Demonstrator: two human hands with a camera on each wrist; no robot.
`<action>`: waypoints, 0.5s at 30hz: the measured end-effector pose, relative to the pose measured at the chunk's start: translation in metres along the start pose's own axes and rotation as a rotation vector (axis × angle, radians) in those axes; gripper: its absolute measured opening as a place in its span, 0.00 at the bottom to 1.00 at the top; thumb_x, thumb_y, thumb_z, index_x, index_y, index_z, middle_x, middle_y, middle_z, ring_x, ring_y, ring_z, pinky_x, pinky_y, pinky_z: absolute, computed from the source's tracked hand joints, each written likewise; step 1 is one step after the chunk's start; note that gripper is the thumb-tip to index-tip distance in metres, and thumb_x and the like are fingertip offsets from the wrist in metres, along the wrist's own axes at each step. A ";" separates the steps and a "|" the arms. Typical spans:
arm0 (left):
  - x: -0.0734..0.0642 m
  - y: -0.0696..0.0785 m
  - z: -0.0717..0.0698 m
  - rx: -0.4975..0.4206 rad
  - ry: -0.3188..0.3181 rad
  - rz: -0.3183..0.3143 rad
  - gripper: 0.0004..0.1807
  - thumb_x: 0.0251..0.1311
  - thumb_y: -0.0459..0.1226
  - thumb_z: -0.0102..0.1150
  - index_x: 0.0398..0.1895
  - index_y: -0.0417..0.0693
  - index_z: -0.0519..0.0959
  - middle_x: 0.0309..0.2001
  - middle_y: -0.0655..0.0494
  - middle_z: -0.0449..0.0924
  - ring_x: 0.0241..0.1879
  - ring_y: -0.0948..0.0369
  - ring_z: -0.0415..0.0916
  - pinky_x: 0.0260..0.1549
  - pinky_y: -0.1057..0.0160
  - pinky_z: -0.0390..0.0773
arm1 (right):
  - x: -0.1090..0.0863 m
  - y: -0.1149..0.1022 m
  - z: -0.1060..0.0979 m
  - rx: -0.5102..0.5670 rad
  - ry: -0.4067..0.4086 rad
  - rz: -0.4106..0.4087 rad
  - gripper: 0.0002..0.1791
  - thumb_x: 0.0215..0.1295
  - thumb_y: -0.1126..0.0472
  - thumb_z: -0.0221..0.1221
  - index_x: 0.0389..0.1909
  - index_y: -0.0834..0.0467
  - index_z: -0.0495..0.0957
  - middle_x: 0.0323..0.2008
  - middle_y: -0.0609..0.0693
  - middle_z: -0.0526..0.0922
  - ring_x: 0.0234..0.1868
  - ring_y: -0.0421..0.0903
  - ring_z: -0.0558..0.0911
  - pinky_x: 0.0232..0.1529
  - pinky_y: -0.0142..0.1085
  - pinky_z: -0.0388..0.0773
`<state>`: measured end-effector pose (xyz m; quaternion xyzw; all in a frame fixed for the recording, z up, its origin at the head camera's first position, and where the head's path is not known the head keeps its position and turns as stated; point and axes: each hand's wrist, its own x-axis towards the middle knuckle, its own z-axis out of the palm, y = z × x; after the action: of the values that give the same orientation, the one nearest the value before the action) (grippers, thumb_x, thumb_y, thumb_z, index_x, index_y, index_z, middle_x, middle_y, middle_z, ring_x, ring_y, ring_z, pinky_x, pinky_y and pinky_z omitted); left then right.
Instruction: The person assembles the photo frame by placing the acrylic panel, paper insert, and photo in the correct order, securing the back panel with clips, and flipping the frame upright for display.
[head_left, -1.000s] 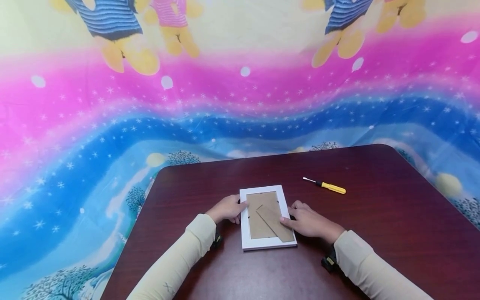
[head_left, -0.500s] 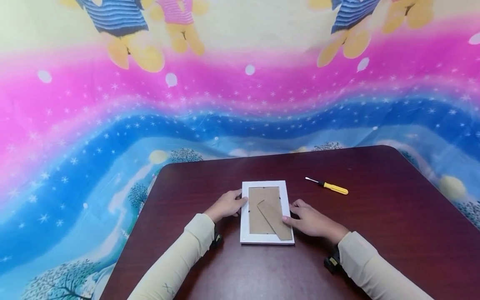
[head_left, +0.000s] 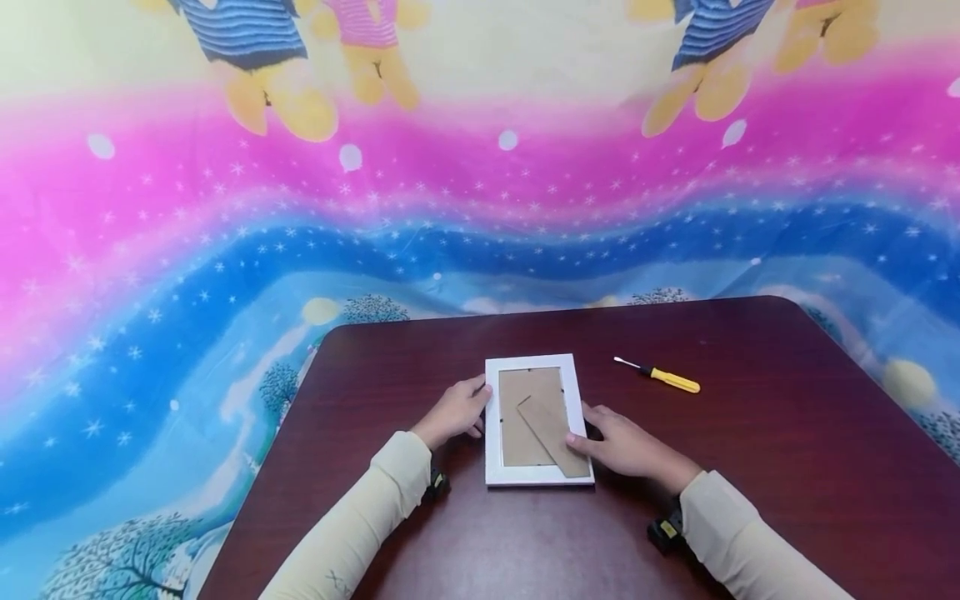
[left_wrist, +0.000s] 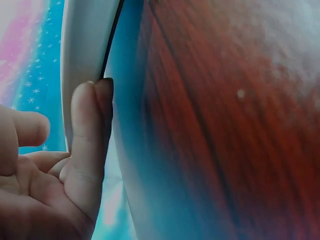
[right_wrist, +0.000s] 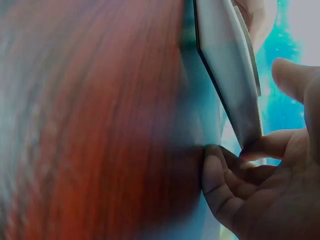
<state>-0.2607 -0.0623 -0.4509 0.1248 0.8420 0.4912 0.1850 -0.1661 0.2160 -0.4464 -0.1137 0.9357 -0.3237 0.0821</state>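
Note:
A white picture frame (head_left: 493, 450) lies back side up between the two hands, its brown backing board (head_left: 517, 437) showing. On that board a slanted cardboard easel stand (head_left: 551, 435) reaches over the lower right border. My left hand (head_left: 454, 410) grips the frame's left side, thumb at the border; in the left wrist view its fingers (left_wrist: 87, 140) lie along the frame's edge. From the right, my right hand (head_left: 633, 448) holds the opposite side, thumb over the stand. The right wrist view shows this hand's fingers (right_wrist: 270, 145) at the frame's corner.
A screwdriver (head_left: 673, 381) with a yellow handle rests on the dark red wooden table (head_left: 787, 450), right of and beyond the frame. Behind the table's far edge hangs a colourful printed cloth (head_left: 480, 200). Both forearms wear pale sleeves (head_left: 352, 512).
Both hands have shifted the picture frame a little away from the person, with the grip kept. The head view has moved slightly; the screwdriver stays where it was on the table.

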 end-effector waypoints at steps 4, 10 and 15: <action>-0.003 0.000 -0.002 -0.032 0.024 0.005 0.29 0.76 0.45 0.42 0.76 0.46 0.54 0.52 0.40 0.77 0.23 0.52 0.80 0.20 0.56 0.82 | 0.001 0.004 0.000 0.123 0.004 -0.033 0.46 0.68 0.41 0.56 0.74 0.67 0.51 0.69 0.67 0.60 0.68 0.60 0.63 0.63 0.56 0.64; -0.005 0.000 -0.005 0.004 0.048 0.026 0.32 0.76 0.45 0.44 0.78 0.51 0.50 0.52 0.42 0.79 0.23 0.52 0.80 0.20 0.57 0.82 | 0.003 0.001 0.001 0.352 -0.056 -0.038 0.45 0.71 0.48 0.57 0.76 0.62 0.44 0.69 0.68 0.60 0.57 0.55 0.76 0.46 0.44 0.80; -0.007 -0.001 -0.008 0.036 0.065 0.033 0.33 0.75 0.44 0.46 0.78 0.51 0.50 0.43 0.46 0.81 0.22 0.52 0.79 0.19 0.58 0.81 | 0.004 0.000 0.005 0.604 -0.156 -0.040 0.44 0.72 0.55 0.56 0.77 0.61 0.39 0.67 0.73 0.60 0.56 0.60 0.77 0.40 0.46 0.82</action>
<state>-0.2581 -0.0716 -0.4470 0.1261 0.8541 0.4827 0.1472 -0.1694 0.2124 -0.4507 -0.1272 0.7855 -0.5791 0.1774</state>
